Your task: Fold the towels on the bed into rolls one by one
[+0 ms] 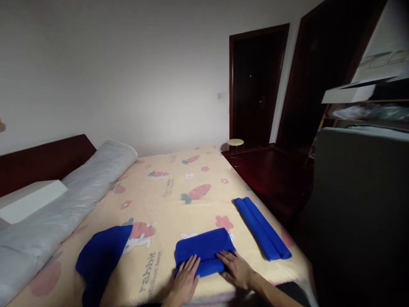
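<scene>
A blue cloth (204,245), partly folded along its near side, lies flat on the bed in front of me. My left hand (187,275) rests on its near left corner with the fingers stretched out. On its right part my right hand (234,266) lies with fingers extended, pressing the folded strip. To the right is a second blue cloth (262,228), folded into a long narrow double strip. Over on the left, a third blue cloth (102,256) lies loosely spread with an uneven outline.
The bed sheet (172,192) has a rabbit and carrot print. A grey rolled quilt (105,170) and a white box (32,198) lie along the headboard (47,155). Beyond the bed stands a round stool (235,142). A dark panel (361,204) and a loaded shelf (348,94) are at right.
</scene>
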`<state>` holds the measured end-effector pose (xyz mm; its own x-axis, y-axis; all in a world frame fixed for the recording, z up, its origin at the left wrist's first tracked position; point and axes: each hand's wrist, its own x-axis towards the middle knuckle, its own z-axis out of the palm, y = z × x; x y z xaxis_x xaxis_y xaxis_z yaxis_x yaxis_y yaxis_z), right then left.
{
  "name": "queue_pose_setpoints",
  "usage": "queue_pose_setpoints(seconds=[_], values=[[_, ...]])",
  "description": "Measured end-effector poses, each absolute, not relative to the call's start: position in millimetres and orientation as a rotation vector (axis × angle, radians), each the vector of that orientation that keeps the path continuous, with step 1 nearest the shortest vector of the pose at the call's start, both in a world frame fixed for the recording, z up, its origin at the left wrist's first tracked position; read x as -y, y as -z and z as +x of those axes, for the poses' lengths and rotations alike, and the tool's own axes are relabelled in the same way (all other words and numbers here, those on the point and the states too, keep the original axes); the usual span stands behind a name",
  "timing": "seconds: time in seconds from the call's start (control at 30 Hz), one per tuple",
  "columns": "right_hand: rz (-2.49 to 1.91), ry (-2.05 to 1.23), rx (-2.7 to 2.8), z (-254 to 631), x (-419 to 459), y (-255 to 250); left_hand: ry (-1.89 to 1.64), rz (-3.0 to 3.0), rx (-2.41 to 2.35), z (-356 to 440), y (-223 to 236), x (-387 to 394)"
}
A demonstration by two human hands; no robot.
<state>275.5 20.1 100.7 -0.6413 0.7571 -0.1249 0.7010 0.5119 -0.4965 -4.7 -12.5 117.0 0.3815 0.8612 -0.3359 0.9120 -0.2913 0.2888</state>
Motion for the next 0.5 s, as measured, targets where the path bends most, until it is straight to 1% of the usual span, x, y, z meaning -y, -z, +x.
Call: queue_pose_setpoints(seconds=[0.1, 0.2, 0.33, 0.4, 0.5], values=[[-1.428, -0.763, 2.607, 290.3, -28.8, -98.9, 0.199, 2.179, -1.634, -21.3, -118.3, 9.0], [-1.49, -0.722, 2.64, 298.3, -34.5, -99.5, 0.192, 2.187, -1.692, -32.2, -115.1, 5.8], [-1.407, -0.657, 2.681, 295.5, -34.2, -99.9, 0.143, 2.227, -1.629, -33.1, -99.0, 2.1], [-1.335, -0.605, 2.701, 291.8, -31.8, -100.1, 0.165, 2.261, -1.562, -30.9, -88.8, 1.0], [-1.339, -0.474, 2.714, 286.6, -28.0, -100.3, 0.221, 2.286, -1.529, -29.5, -75.8, 0.1]])
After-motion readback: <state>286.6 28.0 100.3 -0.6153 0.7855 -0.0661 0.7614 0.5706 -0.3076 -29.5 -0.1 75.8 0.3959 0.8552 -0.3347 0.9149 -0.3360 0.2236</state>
